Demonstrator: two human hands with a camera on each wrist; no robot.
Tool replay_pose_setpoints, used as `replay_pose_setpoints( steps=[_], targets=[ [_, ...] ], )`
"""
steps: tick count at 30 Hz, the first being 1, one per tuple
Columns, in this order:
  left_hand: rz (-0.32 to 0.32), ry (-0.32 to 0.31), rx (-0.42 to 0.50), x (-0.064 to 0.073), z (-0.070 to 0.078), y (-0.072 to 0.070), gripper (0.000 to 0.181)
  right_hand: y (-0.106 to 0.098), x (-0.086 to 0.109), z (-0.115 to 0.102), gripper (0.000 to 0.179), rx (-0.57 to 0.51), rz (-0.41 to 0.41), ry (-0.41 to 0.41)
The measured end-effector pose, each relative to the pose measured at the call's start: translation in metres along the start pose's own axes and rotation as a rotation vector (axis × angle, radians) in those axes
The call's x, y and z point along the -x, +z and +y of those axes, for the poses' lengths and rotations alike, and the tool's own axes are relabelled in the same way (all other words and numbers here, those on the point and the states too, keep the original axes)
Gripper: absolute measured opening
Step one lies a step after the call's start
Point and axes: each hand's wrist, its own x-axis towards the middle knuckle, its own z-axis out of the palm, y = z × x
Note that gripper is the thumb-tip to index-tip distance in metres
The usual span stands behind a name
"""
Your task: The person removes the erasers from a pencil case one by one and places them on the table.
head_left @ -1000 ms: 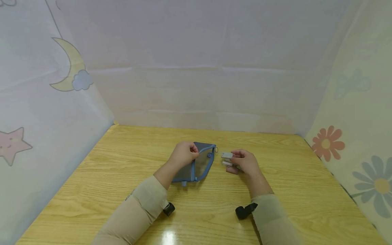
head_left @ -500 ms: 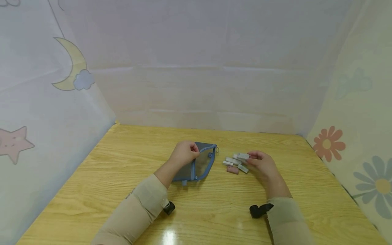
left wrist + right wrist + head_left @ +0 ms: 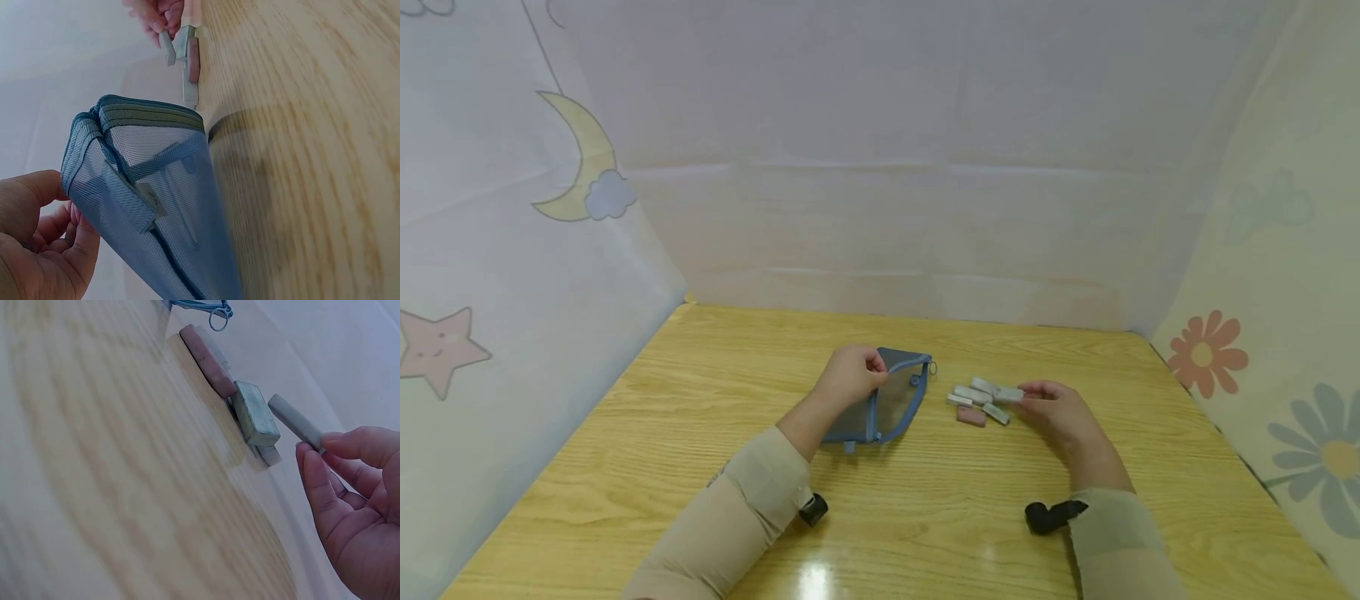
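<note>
My left hand (image 3: 847,377) pinches the upper edge of a blue mesh zip pouch (image 3: 156,187), whose zipped side gapes toward the right. Between the thumb and fingertips of my right hand (image 3: 1063,417) is one end of a pale grey eraser (image 3: 297,422). It is held low, at the right edge of a small group of erasers on the table. In that group lie a pink eraser (image 3: 207,359), a greenish-grey eraser (image 3: 256,415) and several whitish ones (image 3: 972,395). The pouch stands to the left of the group, a short way off.
A wooden table (image 3: 700,400) lies under everything. Cloth walls printed with a moon (image 3: 580,158) and flowers (image 3: 1208,354) enclose its back and sides. A small metal ring (image 3: 933,367) hangs from the pouch's right corner. Black wrist cameras (image 3: 1051,517) sit at both cuffs.
My right hand has moved right, away from the pouch, and then lower, still pinching the grey eraser. The erasers it covered now show. My left hand and the pouch have barely moved.
</note>
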Motion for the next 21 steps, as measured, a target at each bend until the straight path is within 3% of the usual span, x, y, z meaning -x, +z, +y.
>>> replay_pose_setpoints(
  steps=[10, 21],
  targets=[
    [0.002, 0.014, -0.002, 0.002, -0.002, 0.001, 0.009, -0.004, 0.002, 0.005, 0.043, -0.042, -0.006, 0.049],
    [-0.001, -0.002, -0.009, 0.004, -0.002, 0.0, 0.009, -0.008, 0.001, 0.011, 0.04, -0.009, -0.021, 0.032]
  ],
)
